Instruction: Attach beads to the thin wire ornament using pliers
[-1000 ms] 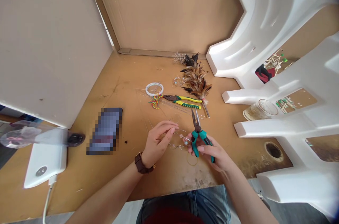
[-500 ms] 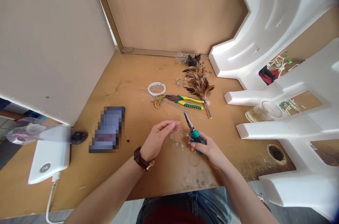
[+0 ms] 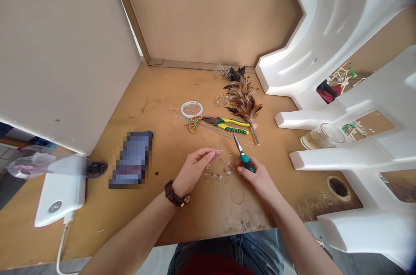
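Two hands over the desk [image 3: 81, 227]. Right hand [image 3: 257, 176] had its fingers [image 3: 248, 172] closed round the handles of 1 pair of teal needle-nose pliers [image 3: 244, 161], tips pointing up and away, jaws looking shut on nothing. Left hand [image 3: 194, 170] was just beside 1 beaded wire ring [image 3: 217, 172], its fingers [image 3: 208, 154] pinched together at the ring's upper-left edge. Couldn't tell if they had hold of a wire. The ring sat between both hands; bead count too small to tell.

Left wrist had 1 brown-strap watch [image 3: 175, 195]. Past the ring: 1 pair of yellow-and-green-handled pliers [image 3: 231, 127], 1 white wire coil [image 3: 190, 109], 1 multicoloured thread bunch [image 3: 193, 124], 1 brown feather bundle [image 3: 243, 101], 1 dark feather tuft [image 3: 233, 73]. Nearer the person: 1 thin wire loop [image 3: 237, 195]. Left side: 1 phone, pixelated [image 3: 131, 159], and 1 white power bank [image 3: 60, 190] with 1 cable [image 3: 61, 244]. Right side: 1 glass tumbler [image 3: 322, 136], beside white moulded plastic [image 3: 325, 50].
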Tool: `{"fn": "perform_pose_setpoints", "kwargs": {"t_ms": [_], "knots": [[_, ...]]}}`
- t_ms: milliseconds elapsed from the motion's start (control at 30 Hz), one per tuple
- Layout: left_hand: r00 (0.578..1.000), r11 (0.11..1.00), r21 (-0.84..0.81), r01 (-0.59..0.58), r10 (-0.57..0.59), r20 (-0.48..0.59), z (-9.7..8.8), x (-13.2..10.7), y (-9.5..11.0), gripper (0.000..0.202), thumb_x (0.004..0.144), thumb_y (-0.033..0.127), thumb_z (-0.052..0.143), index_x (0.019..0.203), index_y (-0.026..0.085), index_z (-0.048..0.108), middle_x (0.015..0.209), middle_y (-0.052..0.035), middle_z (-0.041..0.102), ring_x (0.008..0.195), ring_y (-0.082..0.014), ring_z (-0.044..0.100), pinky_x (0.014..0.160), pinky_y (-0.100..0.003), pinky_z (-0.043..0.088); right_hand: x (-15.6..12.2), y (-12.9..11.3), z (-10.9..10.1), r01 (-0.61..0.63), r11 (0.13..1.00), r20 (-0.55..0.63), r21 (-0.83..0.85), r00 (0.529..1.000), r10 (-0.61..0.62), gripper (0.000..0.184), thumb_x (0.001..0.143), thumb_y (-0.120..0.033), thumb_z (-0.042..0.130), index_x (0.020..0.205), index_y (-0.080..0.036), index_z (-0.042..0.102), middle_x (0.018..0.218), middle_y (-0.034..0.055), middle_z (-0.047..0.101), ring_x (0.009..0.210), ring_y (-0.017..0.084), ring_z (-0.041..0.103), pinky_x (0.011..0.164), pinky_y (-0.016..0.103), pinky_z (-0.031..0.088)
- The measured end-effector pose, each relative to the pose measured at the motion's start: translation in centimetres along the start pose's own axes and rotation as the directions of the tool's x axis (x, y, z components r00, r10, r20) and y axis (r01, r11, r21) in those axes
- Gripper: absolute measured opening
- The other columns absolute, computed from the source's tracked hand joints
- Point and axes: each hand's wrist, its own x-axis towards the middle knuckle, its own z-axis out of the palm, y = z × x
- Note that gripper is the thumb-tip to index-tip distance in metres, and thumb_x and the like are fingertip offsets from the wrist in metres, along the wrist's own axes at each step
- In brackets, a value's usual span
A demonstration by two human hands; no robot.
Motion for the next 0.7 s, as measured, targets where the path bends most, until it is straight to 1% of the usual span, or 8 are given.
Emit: {"fn": "perform_pose_setpoints", "kwargs": {"t_ms": [100,200,333,433,500,567,633,700], "knots": [[0.999,0.997,-0.07,0.035,-0.035,0.009,0.0,0.0,-0.1,0.024,0.079,0.037,0.058,0.09,0.017,0.066,0.099,-0.0075,0.069,0.092,-0.0189,0.062,0.086,-0.033,0.047,0.2,0.6,-0.6,0.068,0.93,-0.145,-0.361,0.981,-0.128,0.038,0.073,-0.035,0.056,0.107,-0.018,0.054,0.097,0.0074,0.062,0.087,0.022,0.056,0.077,0.035,0.043],[0.998,0.993,-0.098,0.067,-0.067,0.003,0.0,0.0,-0.1,0.024,0.078,0.037,0.059,0.089,0.016,0.066,0.1,-0.0078,0.069,0.089,-0.0179,0.063,0.084,-0.032,0.047,0.3,1.2,-1.0,0.081,0.805,-0.179,-0.588,0.957,-0.227,0.041,0.074,-0.033,0.054,0.112,-0.018,0.053,0.103,0.0087,0.06,0.093,0.024,0.055,0.077,0.034,0.043],[0.998,0.993,-0.096,0.069,-0.069,0.0,-0.1,0.1,-0.2,0.025,0.078,0.037,0.059,0.089,0.017,0.067,0.099,-0.0084,0.069,0.092,-0.0187,0.062,0.083,-0.031,0.047,0.3,1.6,-1.3,0.064,0.617,-0.186,-0.785,0.924,-0.333,0.037,0.075,-0.031,0.053,0.109,-0.019,0.054,0.098,0.0083,0.061,0.091,0.024,0.056,0.073,0.033,0.042],[0.998,0.993,-0.097,0.067,-0.068,-0.006,-0.2,0.2,-0.3,0.025,0.078,0.037,0.058,0.089,0.016,0.067,0.099,-0.0089,0.068,0.093,-0.0195,0.061,0.083,-0.032,0.047,0.0,1.6,-2.1,0.055,0.564,-0.158,-0.824,0.934,-0.322,0.03,0.074,-0.029,0.053,0.103,-0.02,0.056,0.09,0.0056,0.063,0.08,0.022,0.058,0.066,0.03,0.042],[0.998,0.993,-0.095,0.067,-0.068,-0.01,-0.2,0.2,-0.3,0.025,0.078,0.037,0.058,0.089,0.016,0.066,0.098,-0.0092,0.068,0.092,-0.0196,0.061,0.082,-0.033,0.047,-0.3,1.4,-2.9,0.081,0.565,-0.128,-0.821,0.938,-0.321,0.029,0.075,-0.028,0.052,0.102,-0.02,0.055,0.088,0.0046,0.063,0.075,0.02,0.059,0.063,0.029,0.042],[0.998,0.995,-0.081,0.064,-0.065,-0.011,-0.3,0.2,-0.3,0.026,0.079,0.037,0.057,0.089,0.015,0.066,0.098,-0.0095,0.068,0.091,-0.0195,0.061,0.082,-0.033,0.047,-0.9,0.9,-4.0,0.189,0.531,-0.033,-0.826,0.924,-0.381,0.032,0.075,-0.027,0.051,0.105,-0.017,0.053,0.09,0.0058,0.062,0.079,0.02,0.058,0.066,0.029,0.042],[0.999,0.998,-0.051,0.045,-0.045,-0.003,-0.3,0.2,-0.2,0.026,0.08,0.037,0.056,0.09,0.015,0.066,0.099,-0.0095,0.068,0.089,-0.0187,0.061,0.082,-0.032,0.047,-1.6,0.1,-5.1,0.326,0.429,0.11,-0.842,0.883,-0.456,0.035,0.075,-0.027,0.051,0.108,-0.015,0.053,0.095,0.0086,0.061,0.084,0.022,0.056,0.072,0.031,0.042],[1.0,1.0,0.015,-0.006,0.005,0.017,-0.4,0.2,0.0,0.025,0.082,0.036,0.053,0.09,0.016,0.065,0.098,-0.0087,0.068,0.088,-0.0179,0.061,0.082,-0.032,0.047,-2.3,-1.1,-6.0,0.402,0.324,0.208,-0.856,0.843,-0.496,0.037,0.076,-0.028,0.052,0.11,-0.014,0.052,0.098,0.0105,0.06,0.088,0.024,0.053,0.076,0.034,0.04]]}}
